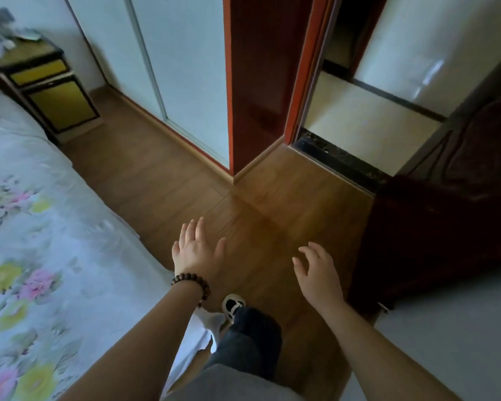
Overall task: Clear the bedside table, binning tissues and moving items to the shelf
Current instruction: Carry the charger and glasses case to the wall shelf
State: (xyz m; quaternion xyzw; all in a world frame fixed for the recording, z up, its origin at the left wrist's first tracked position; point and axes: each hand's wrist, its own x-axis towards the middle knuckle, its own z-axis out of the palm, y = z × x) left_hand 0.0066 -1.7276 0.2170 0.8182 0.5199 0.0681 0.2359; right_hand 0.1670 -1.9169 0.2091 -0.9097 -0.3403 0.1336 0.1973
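A view looking down from a person's head into a bedroom with a wooden floor (162, 175). Two bare forearms reach forward over the floor. The left hand (195, 251) is open, palm down, fingers spread a little and holding nothing; one bracelet (192, 283) of dark round beads circles its wrist. The right hand (318, 272) is also empty, its fingers loosely curled and apart. The two hands are well apart from each other.

Below them, one foot in a black and white shoe (232, 306) steps on the floor, with a dark trouser leg (252, 340) above it.

One bed (26, 227) with a pale flowered cover fills the left side. At the far upper left, beside the head of the bed, stands one bedside table (45, 79), dark framed with two yellow fronts, one above the other. Its top carries a small clutter of pale things (0, 41), too blurred to count or name; some may be tissues. The table is well away from both hands.

Along the far wall stand two pale sliding wardrobe doors (180, 68), then one red-brown doorframe (307, 70) opening onto a lighter floor. One dark piece of furniture (434, 227) stands on the right.
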